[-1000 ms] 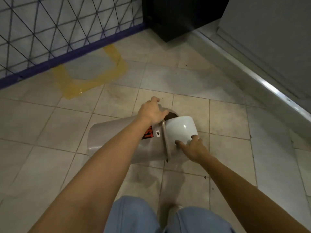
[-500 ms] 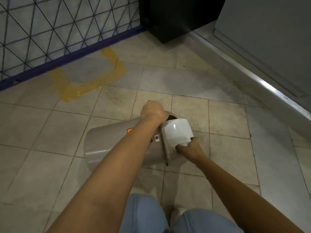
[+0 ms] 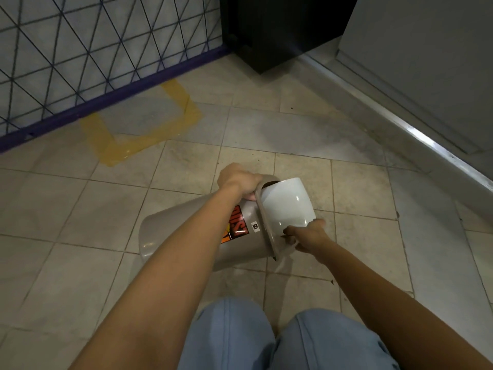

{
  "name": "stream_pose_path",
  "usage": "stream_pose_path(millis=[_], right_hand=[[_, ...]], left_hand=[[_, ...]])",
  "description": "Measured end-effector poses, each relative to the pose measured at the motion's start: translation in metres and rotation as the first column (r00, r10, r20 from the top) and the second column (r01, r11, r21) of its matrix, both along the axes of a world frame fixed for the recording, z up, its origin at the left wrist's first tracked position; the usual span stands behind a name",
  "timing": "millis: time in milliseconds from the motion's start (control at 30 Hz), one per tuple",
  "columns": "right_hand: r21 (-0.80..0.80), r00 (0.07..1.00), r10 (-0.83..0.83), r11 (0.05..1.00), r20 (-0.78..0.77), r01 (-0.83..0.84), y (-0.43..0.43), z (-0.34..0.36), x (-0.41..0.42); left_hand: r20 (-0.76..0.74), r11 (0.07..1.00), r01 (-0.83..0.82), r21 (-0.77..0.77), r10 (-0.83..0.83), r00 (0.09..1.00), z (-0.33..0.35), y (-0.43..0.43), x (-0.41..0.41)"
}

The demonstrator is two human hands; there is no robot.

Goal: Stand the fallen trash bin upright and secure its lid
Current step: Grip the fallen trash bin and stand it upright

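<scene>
Tiled floor [image 3: 80,263] (mesh fence [image 3: 93,49] behind); left hand [image 3: 237,180], right hand [image 3: 306,235] grip tilted bin [image 3: 186,225]

Left hand [image 3: 237,180], right hand [image 3: 309,236] gripping

I have one view only, a wide-angle camera worn on the head, looking forward and steeply down at the tiled floor [image 3: 360,198]. Both forearms reach in from the bottom edge and the knees in light blue trousers [image 3: 266,340] fill the lower middle, so the lens sits close above the work. The far field takes in a wire mesh fence [image 3: 93,49] at upper left and a grey wall [image 3: 426,49] at upper right, with straight lines bowing near the edges
</scene>
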State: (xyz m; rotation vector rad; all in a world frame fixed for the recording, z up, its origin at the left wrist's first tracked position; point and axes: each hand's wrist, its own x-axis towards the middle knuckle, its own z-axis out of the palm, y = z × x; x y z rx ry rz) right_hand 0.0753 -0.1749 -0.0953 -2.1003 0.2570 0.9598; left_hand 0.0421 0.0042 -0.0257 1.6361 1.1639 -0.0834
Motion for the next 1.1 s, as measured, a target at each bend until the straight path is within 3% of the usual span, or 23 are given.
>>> stream_pose_path(millis=[167,367,500,667,800,1100], right_hand=[[0.078,0.999,0.037,0.996,-0.009,-0.037,0.022,0.022,-0.004],[0.139,0.978,-0.203,0.968,-0.045,0.207,0.044,0.048,0.010],[0.274,0.908,-0.352,0.872,-0.228,0.407,0.053,0.065,0.017],[0.376,0.806,-0.512,0.713,-0.297,0.592,0.055,0.079,0.022],[0.355,0.776,-0.586,0.692,-0.232,0.628,0.052,0.084,0.025],[0.421,0.832,-0.520,0.722,-0.192,0.549,0.061,0.088,0.024]], left_hand=[[0.122,0.988,-0.153,-0.011,0.154,0.981,0.007,0.009,-0.009],[0.288,0.930,-0.338,-0.143,0.366,0.885,0.024,0.025,-0.019],[0.360,0.908,-0.363,-0.208,0.416,0.835,0.037,0.034,-0.022],[0.439,0.882,-0.374,-0.285,0.467,0.767,0.047,0.033,-0.028],[0.460,0.899,-0.335,-0.283,0.434,0.775,0.048,0.034,-0.038],[0.382,0.937,-0.142,-0.318,0.263,0.886,0.065,0.056,-0.075]])
